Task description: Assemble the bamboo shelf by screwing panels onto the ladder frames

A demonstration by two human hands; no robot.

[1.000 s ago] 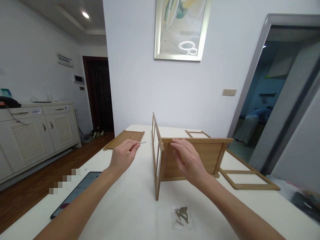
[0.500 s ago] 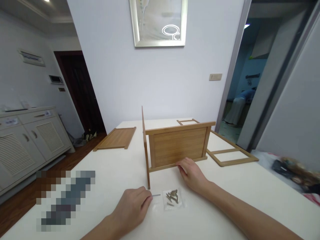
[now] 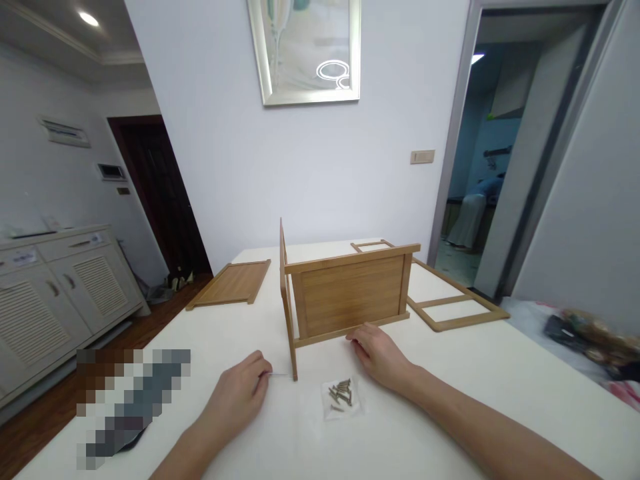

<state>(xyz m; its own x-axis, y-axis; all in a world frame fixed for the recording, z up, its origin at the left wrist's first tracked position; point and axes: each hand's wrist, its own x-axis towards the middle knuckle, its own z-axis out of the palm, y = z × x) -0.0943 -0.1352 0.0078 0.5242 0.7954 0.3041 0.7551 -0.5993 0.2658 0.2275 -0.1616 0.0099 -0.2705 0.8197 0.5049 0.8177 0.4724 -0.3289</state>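
My left hand point(image 3: 240, 387) is closed around a thin metal rod point(image 3: 280, 374), its far part hidden in my fingers. The rod points right, its tip close to the foot of an upright wooden frame point(image 3: 288, 313) standing nearly edge-on. Joined to that frame is a wooden panel point(image 3: 355, 293) with a rail above and below. My right hand point(image 3: 380, 350) lies at the panel's lower rail, fingers curled together; whatever they may hold is hidden. Between my hands rests a clear plastic bag point(image 3: 343, 399) with several screws point(image 3: 341, 390).
A flat wooden panel point(image 3: 235, 283) lies at the back left of the white table point(image 3: 450, 393). On the right lie an open wooden frame point(image 3: 455, 313) and a smaller one point(image 3: 373, 247) behind. A blurred dark object point(image 3: 140, 400) is at the left edge. A person stands beyond the doorway.
My left hand has moved left and up with the rod, whose tip now lies near the upright frame's foot. My right hand has shifted slightly toward me. The view has tilted a little.
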